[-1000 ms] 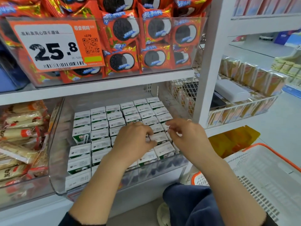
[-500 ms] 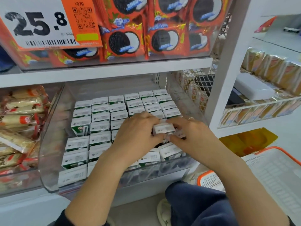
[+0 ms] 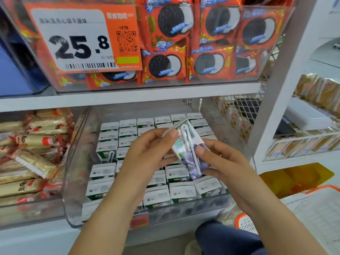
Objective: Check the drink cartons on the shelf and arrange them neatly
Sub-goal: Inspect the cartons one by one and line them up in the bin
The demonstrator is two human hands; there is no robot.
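Both hands hold one drink carton [image 3: 187, 150] up over the clear bin [image 3: 73, 181], tilted, its top leaning away and to the left, straw [image 3: 185, 138] side facing the camera. Left hand [image 3: 147, 155]: fingers curled round the carton's upper left edge, thumb tip pressed on its face beside the straw. Right hand [image 3: 224, 162]: thumb on the lower face over the dark fruit print, fingers wrapped behind the right side. Carton face is white and green up top, purple-blue below; the small print is too blurred to read. Straight under the grip, rows of cartons [image 3: 156, 196] stand upright in the bin, white tops up, mostly square to one another. Left of the grip, one carton [image 3: 107, 151] shows its green front and straw, with a gap in front of it. Beyond the held carton, the back rows run close to the bin's rear wall. Further left of the grip, a neighbouring bin of wrapped wafer bars [image 3: 33, 144], heaped loosely. Above the grip, next shelf up, red cookie packs [image 3: 211, 43] behind a clear front, with an orange price tag [image 3: 82, 39] reading 25.8. Below and right of the right hand, an orange-rimmed basket [image 3: 312, 208] on the floor; a knee in dark blue trousers [image 3: 226, 238] beneath the wrists.
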